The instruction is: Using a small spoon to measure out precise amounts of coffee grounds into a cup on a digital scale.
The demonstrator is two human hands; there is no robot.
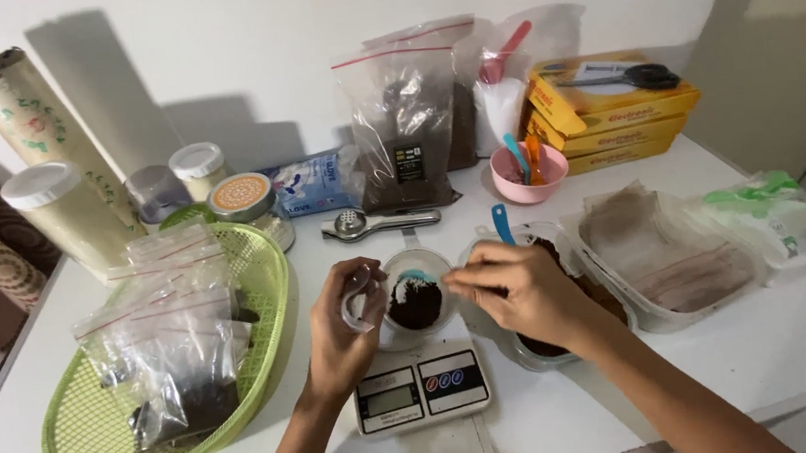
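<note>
Clear plastic, a small lid or cup, is gripped in the curled left hand. Just right of those fingers, a bowl of dark powder is set on a digital scale. The right hand is pinched closed at the bowl's rim; whatever is pinched cannot be told. Beyond the left hand, bagged powder is held in a green basket.

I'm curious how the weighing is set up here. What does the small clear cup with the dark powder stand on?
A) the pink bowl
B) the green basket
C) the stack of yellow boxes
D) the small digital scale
D: the clear cup of dark powder sits on the platform of the digital scale, between the left hand and right hand.
</note>
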